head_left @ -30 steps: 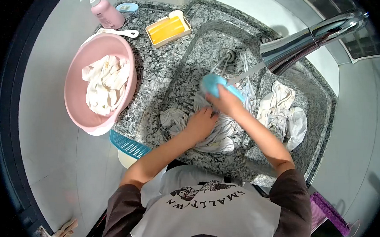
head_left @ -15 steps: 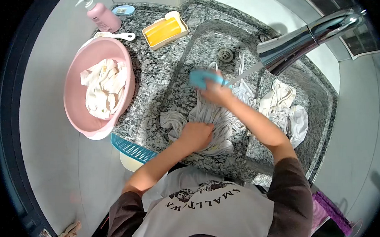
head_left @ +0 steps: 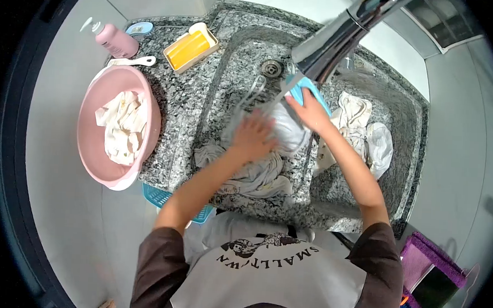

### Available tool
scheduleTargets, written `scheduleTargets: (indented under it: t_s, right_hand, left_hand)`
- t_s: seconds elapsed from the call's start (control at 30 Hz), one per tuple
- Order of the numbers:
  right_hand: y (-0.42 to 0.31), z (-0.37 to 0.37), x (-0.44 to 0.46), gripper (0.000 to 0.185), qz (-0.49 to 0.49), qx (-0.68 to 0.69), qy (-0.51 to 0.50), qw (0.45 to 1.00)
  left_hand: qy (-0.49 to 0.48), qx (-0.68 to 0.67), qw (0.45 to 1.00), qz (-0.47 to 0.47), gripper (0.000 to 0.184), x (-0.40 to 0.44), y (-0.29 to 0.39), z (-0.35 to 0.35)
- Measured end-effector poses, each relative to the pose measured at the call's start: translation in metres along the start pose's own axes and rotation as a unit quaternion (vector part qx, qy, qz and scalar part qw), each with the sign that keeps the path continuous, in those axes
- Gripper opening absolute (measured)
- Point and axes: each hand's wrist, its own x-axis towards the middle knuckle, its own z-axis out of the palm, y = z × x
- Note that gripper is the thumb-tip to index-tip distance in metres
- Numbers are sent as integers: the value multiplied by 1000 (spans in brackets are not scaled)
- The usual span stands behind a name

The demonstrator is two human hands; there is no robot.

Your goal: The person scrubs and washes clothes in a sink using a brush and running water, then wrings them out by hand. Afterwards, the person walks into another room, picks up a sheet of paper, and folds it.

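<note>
My right hand grips a blue scrub brush just under the faucet, where water streams down beside it. With fingers spread, my left hand rests on the wet light-grey garment, which lies bunched in the left part of the stone sink. Its straps stretch toward the drain. Motion blurs the left fingers a little. The brush is lifted off the cloth, and its bristles are not clearly seen.
Stained white cloths lie in the sink's right part. A pink basin with white clothes stands left. Behind it are a pink pump bottle, a white-handled brush, a blue oval item and a yellow soap bar in a tray.
My right hand has moved the brush rightward, under the faucet. The left hand has gone from a closed grip on the garment to spread fingers farther up. The view has shifted slightly.
</note>
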Motion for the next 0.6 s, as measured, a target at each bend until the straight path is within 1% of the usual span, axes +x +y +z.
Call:
scheduleTargets:
  t_s: [0.07, 0.1, 0.13, 0.17, 0.2, 0.27, 0.3, 0.33, 0.37, 0.4, 0.43, 0.47, 0.5, 0.53, 0.57, 0.6]
  right_hand:
    - [-17, 6, -30, 59, 54, 16, -57, 997]
    - [-17, 17, -39, 61, 2, 40, -25, 999]
    - [-14, 31, -44, 63, -50, 65, 7, 997]
    - [-12, 46, -44, 62, -3, 124, -21, 992]
    - [-16, 50, -48, 62, -4, 126, -21, 992]
    - [-23, 53, -57, 60, -17, 116, 51, 992]
    - [-25, 47, -57, 58, 39, 150, 43, 987]
    - [-28, 39, -59, 58, 39, 150, 42, 987]
    - [-31, 31, -60, 57, 49, 116, 66, 990]
    - [-31, 25, -60, 56, 59, 81, 90, 991]
    - [-29, 22, -58, 57, 44, 11, 96, 994]
    - [-34, 23, -55, 57, 46, 12, 94, 994]
    - [-44, 23, -52, 56, -25, -20, 66, 997]
    - [-53, 27, -50, 55, -96, -53, 39, 993]
    - [-66, 41, -49, 54, -67, -135, 12, 988]
    - [-65, 63, -42, 54, -66, -135, 13, 989]
  left_hand:
    - [-17, 3, 999, -44, 65, -11, -30, -20]
    - [-17, 5, 999, -44, 65, -10, -33, -31]
    - [-60, 53, 994, -73, 66, -11, -36, -42]
    - [-103, 99, 984, -103, 67, -13, -36, -49]
    - [-103, 101, 984, -104, 67, -12, -28, -52]
    - [-109, -34, 993, -41, 66, -8, 2, -53]
    - [-110, -34, 993, -41, 66, -13, 16, -39]
    - [-6, 10, 999, -32, 62, -23, 31, -15]
    - [98, 54, 994, -22, 59, -31, 39, -1]
    - [98, 53, 994, -23, 59, -40, 40, -6]
    - [155, 19, 988, -17, 54, -50, 37, -16]
    - [210, -15, 978, -12, 48, -58, 36, -20]
    - [207, -15, 978, -11, 48, -63, 36, -18]
    - [147, -47, 988, 2, 43, -67, 35, -16]
    - [88, -78, 993, 15, 37, -69, 34, -15]
    - [88, -77, 993, 17, 37, -71, 33, -13]
